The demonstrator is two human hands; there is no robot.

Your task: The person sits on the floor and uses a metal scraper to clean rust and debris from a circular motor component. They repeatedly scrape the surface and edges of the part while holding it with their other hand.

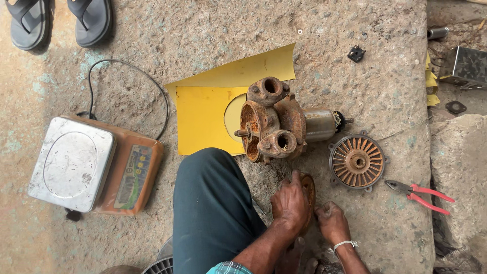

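Our left hand (290,203) clamps the rusty round pump cover (307,195) on edge against the stone floor (375,76), right hand (331,221) curled beside it; flaking rust could let it slip and roll.

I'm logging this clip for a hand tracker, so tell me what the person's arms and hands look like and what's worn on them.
Both forearms are bare, with no gloves and no long sleeves. The left hand has nothing on its wrist or fingers that shows. The right hand has a thin white band around the wrist. A bit of teal checked cloth shows at the frame's bottom edge, by the upper left arm. No rings or watch are visible.
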